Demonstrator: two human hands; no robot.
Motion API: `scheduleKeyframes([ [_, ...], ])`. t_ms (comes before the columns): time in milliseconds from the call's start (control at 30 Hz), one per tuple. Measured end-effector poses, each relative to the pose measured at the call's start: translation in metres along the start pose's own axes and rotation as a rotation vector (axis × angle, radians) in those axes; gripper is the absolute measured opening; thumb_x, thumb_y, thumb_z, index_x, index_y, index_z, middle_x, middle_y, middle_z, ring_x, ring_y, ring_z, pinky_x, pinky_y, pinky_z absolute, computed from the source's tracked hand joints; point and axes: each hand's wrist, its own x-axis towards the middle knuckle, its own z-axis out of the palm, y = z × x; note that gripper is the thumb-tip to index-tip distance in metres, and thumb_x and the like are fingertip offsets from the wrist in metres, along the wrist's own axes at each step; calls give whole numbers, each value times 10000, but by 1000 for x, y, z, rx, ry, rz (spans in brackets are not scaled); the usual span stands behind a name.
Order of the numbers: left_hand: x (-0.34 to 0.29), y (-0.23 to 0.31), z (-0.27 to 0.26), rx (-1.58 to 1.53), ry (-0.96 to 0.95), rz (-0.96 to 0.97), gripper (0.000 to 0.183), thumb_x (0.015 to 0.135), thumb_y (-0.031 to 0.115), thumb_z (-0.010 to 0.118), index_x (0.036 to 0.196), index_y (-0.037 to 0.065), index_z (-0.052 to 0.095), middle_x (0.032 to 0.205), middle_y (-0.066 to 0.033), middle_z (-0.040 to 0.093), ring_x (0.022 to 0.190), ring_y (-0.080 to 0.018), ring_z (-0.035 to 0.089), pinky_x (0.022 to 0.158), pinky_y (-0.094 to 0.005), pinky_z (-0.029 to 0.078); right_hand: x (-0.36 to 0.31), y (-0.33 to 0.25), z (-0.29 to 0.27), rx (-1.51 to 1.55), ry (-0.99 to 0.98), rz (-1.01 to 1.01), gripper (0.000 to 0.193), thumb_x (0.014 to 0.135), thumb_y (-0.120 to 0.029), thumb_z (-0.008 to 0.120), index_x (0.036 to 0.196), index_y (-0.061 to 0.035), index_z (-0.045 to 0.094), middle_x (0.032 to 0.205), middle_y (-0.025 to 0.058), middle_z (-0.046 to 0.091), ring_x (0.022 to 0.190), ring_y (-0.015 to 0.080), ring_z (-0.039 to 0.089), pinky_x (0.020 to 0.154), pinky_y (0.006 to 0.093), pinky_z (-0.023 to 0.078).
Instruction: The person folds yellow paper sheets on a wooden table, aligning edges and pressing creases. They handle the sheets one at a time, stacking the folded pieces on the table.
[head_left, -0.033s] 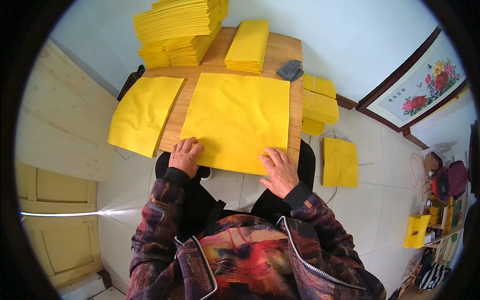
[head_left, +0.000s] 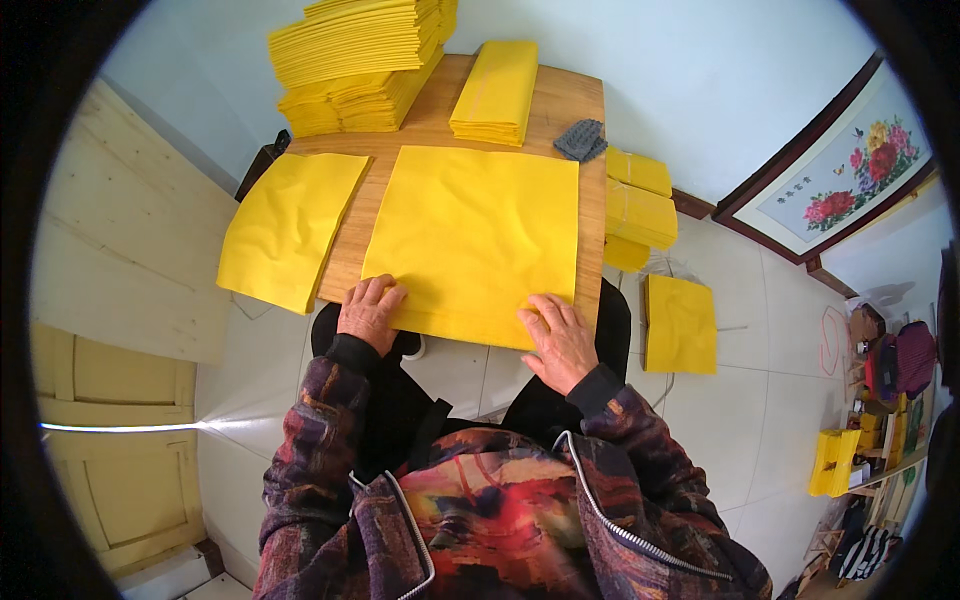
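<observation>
Beyond the left hand and to its left, a rippled yellow felt-like rectangle overhanging the wooden table; farther beyond, a tall stack of folded yellow pieces. Left fingers bent over a near corner of a large square yellow sheet; cannot tell whether pinching or pressing. Between and beyond both hands, that sheet, flat, soft, faintly creased. Farther beyond, a long folded yellow stack. Right hand loose, fingers spread on the near edge, thumb clear. Beyond, a crumpled grey knitted cloth; to the right, tied yellow bundles.
</observation>
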Motion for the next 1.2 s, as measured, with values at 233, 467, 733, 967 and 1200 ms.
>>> scheduleKeyframes([
  [233, -6, -19, -4, -56, -24, 11, 439, 669, 10, 626, 1095, 108, 593, 1189, -60, 570, 1129, -283, 520, 931, -405, 428, -5, 13, 7, 30, 72, 12, 589, 677, -125, 764, 1202, -45, 509, 1286, 130, 467, 1208, 319, 452, 1035, 403, 364],
  [467, -6, -28, -4, -90, 16, -4, 465, 649, -25, 635, 1099, 88, 598, 1206, -71, 567, 1122, -309, 519, 928, -419, 449, -6, 17, -3, -39, 47, 55, 650, 627, -123, 801, 1200, -26, 511, 1260, 120, 483, 1174, 304, 469, 1010, 380, 384],
  [733, -17, -36, -12, -139, 11, 68, 386, 625, -36, 647, 992, 81, 626, 1123, -84, 604, 1098, -314, 533, 915, -417, 447, -12, 24, -16, 21, 5, -48, 654, 598, -68, 771, 1201, -54, 516, 1307, 123, 471, 1241, 321, 433, 1029, 403, 354],
  [967, -16, -45, -17, -402, 49, 90, 170, 681, -37, 646, 831, 33, 607, 985, -103, 647, 898, -329, 625, 770, -371, 521, -8, 41, -25, 37, -64, -110, 614, 634, -89, 751, 1201, -76, 516, 1301, 87, 498, 1214, 266, 475, 945, 383, 387],
  [1200, -12, -56, -27, -538, -91, 52, 184, 688, -46, 644, 856, 14, 602, 990, -130, 657, 909, -332, 629, 792, -358, 515, -11, 47, -26, 125, -46, -123, 581, 654, -116, 751, 1190, -63, 534, 1260, 92, 524, 1151, 285, 517, 916, 379, 435],
])
